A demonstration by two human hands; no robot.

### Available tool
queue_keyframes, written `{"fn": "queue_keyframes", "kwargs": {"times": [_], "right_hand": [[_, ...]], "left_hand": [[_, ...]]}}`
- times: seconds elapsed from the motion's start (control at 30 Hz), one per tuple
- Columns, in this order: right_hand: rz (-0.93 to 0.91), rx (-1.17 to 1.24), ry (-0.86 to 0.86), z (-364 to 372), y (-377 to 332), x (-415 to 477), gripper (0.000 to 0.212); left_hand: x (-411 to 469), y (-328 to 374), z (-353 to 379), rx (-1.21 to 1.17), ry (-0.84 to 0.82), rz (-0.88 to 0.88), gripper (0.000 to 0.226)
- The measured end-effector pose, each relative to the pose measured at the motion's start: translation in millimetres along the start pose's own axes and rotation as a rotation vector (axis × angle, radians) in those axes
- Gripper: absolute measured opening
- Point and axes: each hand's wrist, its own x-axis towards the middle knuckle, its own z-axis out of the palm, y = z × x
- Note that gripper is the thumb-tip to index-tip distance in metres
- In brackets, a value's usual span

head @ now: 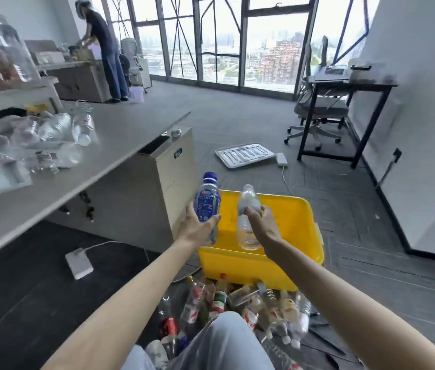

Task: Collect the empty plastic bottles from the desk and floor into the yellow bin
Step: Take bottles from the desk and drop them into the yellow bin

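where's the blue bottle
Head view, centre: the left hand grips the blue bottle over the left side of the yellow bin, left of the clear bottle in the right hand.

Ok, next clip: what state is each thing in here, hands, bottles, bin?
Yellow bin: open-topped, no bottles visible inside.
Left hand: grips the blue-labelled bottle.
Blue-labelled bottle: capped, upright, held at the bin's left rim.
Right hand: grips the clear bottle.
Clear bottle: upright, held above the bin.
Floor bottles: lying in a heap before the bin.
Desk bottles: lying down, uncollected.
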Motion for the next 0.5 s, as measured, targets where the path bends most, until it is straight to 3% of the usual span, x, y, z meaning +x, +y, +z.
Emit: {"fn": "queue_keyframes", "kwargs": {"times": [0.13,0.23,0.33,0.43,0.5], "right_hand": [[0.167,0.048,0.016,-20,38,39,0.075],[0.246,0.078,0.026,-29,53,84,0.062],[0.239,0.102,0.099,-32,53,124,0.062],[0.196,-0.066,0.167,-39,59,146,0.068],[0.217,-0.145,0.163,-45,70,149,0.055]], "left_hand": [[15,-36,46,-0.123,-0.142,-0.145,0.073],[31,-46,66,-0.216,-0.158,-0.255,0.071],[54,-55,76,-0.243,-0.145,-0.299,0.074],[74,-59,79,-0.241,-0.133,-0.305,0.083],[82,-56,81,-0.244,-0.128,-0.324,0.077]]}}
